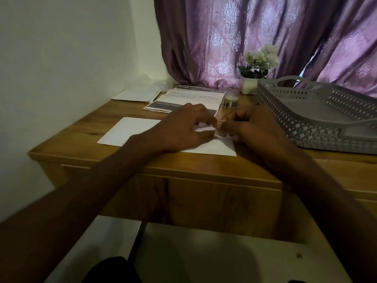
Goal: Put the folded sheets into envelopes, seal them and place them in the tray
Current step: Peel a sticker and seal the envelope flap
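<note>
Hands meet on the envelope (130, 130); left hand (183, 127) presses it; right hand (244, 123) pinches a small strip (220, 133); tray (318, 119) beside the envelope.

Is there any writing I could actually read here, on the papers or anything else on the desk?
"2755": white digits, somewhat blurred so not certain, in the dark header band of the printed sheet lying at the back of the desk.
Body text on that sheet: too small and blurred to read.
Dark band on the folded printed sheet in front of it: lettering unreadable.
White envelope, grey tray, small tape roll: no text visible.
</note>
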